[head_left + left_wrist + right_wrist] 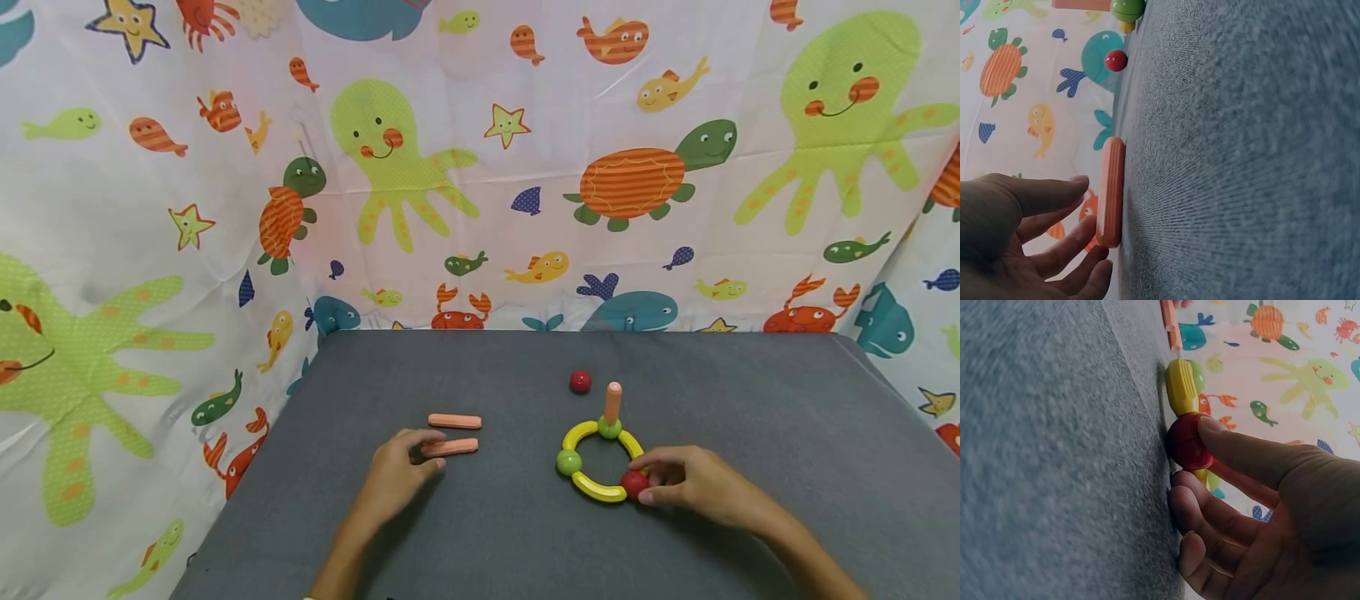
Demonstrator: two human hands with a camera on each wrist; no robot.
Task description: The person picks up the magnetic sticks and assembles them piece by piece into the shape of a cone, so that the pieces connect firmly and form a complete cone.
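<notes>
On the grey table, several yellow curved pieces (599,488) form a ring joined by two green balls (568,462) and a red ball (634,483). One orange stick (612,403) stands upright on the rear green ball (610,428). My right hand (693,483) pinches the red ball at the ring's near right, thumb on top in the right wrist view. My left hand (397,471) is at the left end of a lying orange stick (450,447), fingers loosely bent. In the left wrist view the thumb stays apart from that stick (1110,194); whether other fingertips touch it is unclear.
A second orange stick (454,421) lies just behind the one at my left hand. A loose red ball (581,382) rests behind the ring. A curtain (510,275) printed with sea animals hangs behind the grey table (510,542).
</notes>
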